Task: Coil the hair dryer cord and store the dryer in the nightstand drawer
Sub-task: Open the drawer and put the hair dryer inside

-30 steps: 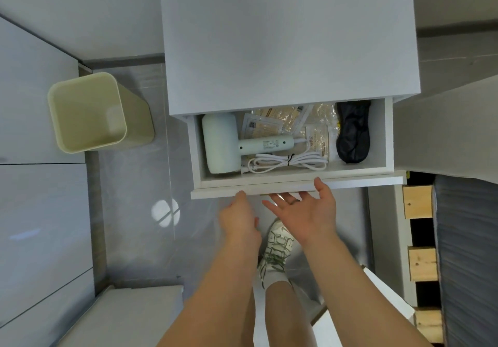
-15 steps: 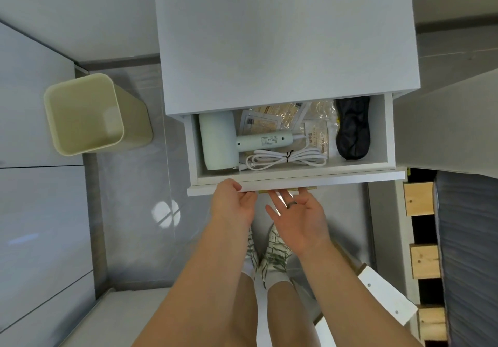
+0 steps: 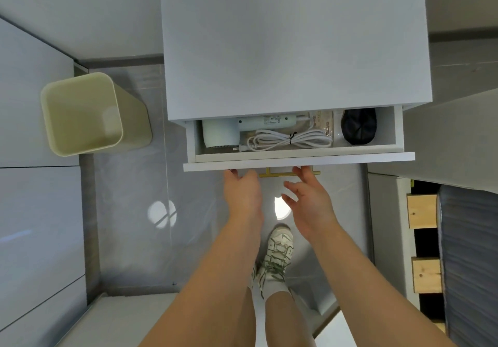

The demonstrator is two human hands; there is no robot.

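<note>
A grey tiled floor (image 3: 129, 212) fills the view from above, with round patches of reflected light on it. A white nightstand (image 3: 293, 39) stands at the top, and its drawer (image 3: 299, 161) is partly open, with the back of it hidden under the nightstand's top. The pale hair dryer (image 3: 219, 136) lies in the left end of the drawer, its handle pointing right. The white cord (image 3: 289, 140) lies just in front of the handle as a long flat bundle, bound round the middle by a dark tie, with the plug end near the dryer's head. Right of the cord are a clear packet (image 3: 322, 124) and a black soft item (image 3: 358, 128), both inside the drawer.

A gold bar handle (image 3: 277, 174) shows below the drawer front. The left hand (image 3: 242, 193) reaches up with its fingertips at the drawer front, left of the handle; it grasps nothing. The right hand (image 3: 310, 201) is loose, its fingers spread and slightly bent, the topmost fingertip at the drawer front over the handle's right part, and it holds nothing.

A pale green bin (image 3: 89, 115) stands on the floor to the left of the nightstand. A white shoe (image 3: 279, 249) is visible between the forearms, and wooden blocks (image 3: 421, 213) sit at the right edge
</note>
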